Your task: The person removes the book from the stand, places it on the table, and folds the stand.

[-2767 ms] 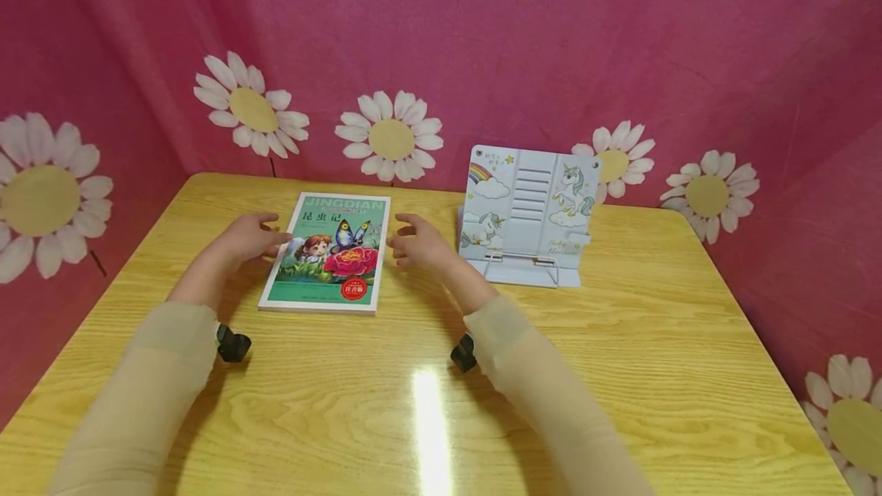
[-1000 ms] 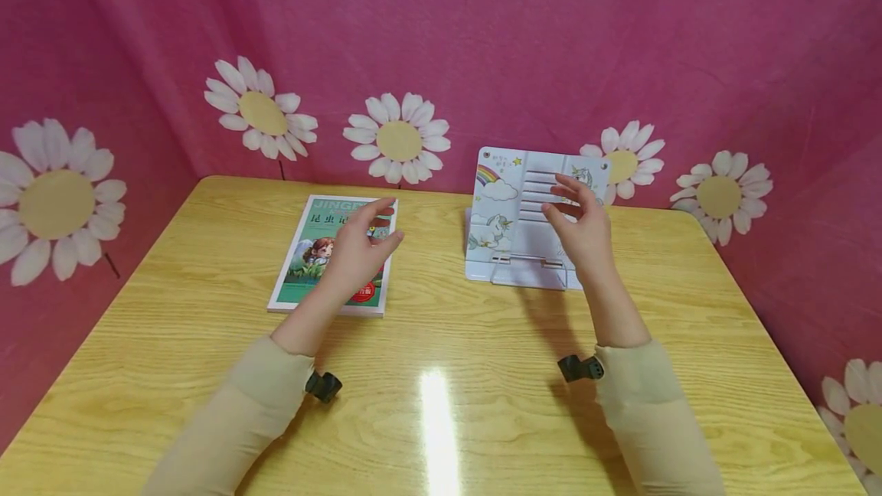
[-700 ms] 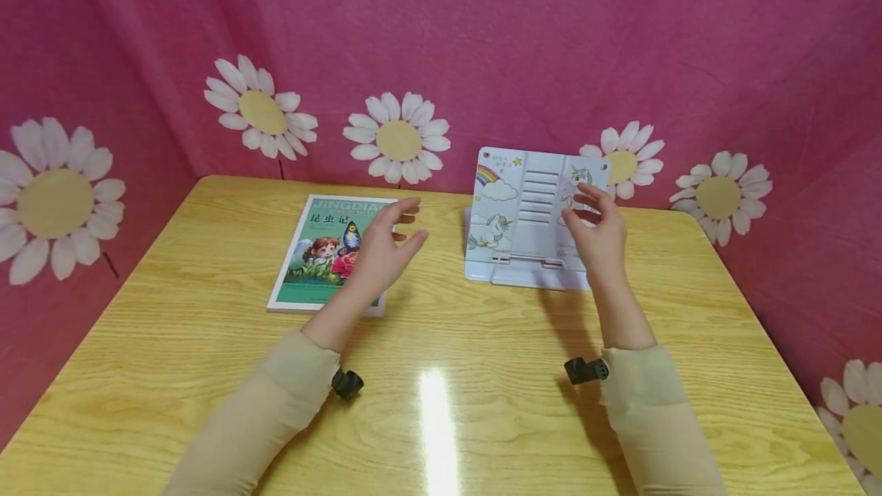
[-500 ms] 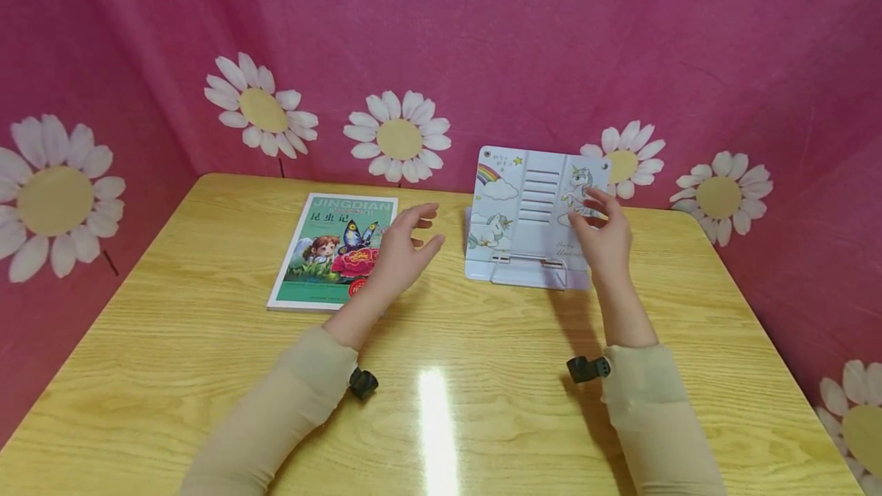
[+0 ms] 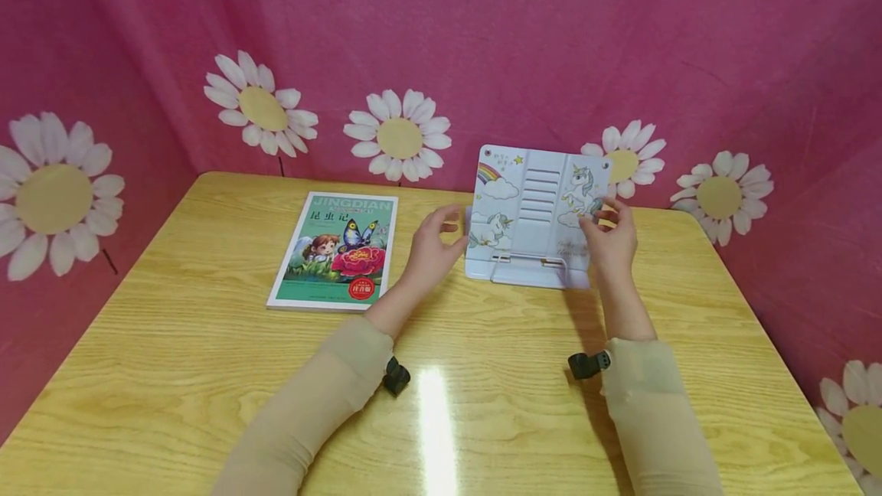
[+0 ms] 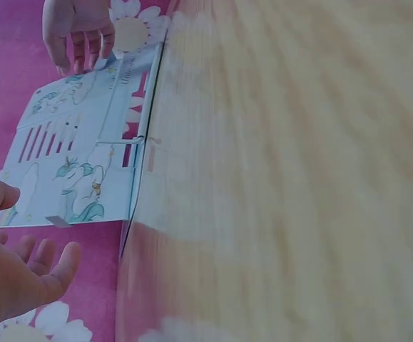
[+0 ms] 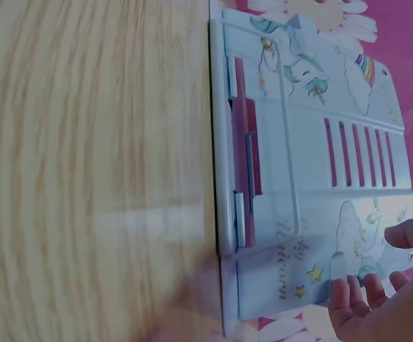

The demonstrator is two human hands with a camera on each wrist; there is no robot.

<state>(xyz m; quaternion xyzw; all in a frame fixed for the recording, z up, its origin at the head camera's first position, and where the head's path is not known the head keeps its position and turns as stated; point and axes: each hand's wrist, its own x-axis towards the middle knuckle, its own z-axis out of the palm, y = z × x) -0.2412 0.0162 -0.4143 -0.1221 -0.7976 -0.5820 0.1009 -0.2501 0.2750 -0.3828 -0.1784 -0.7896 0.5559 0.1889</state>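
Note:
A white book stand (image 5: 510, 236) with unicorns, a rainbow and slots stands upright on the table, a wire page holder across its lower front. My left hand (image 5: 430, 251) is at its left edge, thumb and fingers spread apart. In the left wrist view that hand's thumb (image 6: 1, 195) overlaps the panel's near side. At the right edge is my right hand (image 5: 612, 243), with the thumb on the front side. The right wrist view has its fingers (image 7: 352, 296) beside a small side tab, spaced from the thumb.
A green-covered children's book (image 5: 324, 251) lies flat on the wooden table (image 5: 496, 404), left of the stand. Behind the table hangs a pink cloth (image 5: 441, 21) printed with daisies. Each sleeve cuff carries a small black camera.
Both hands have left the book's sides for the stand. The left hand has crossed rightward over the book to the stand's left edge; the right has shifted to the right edge.

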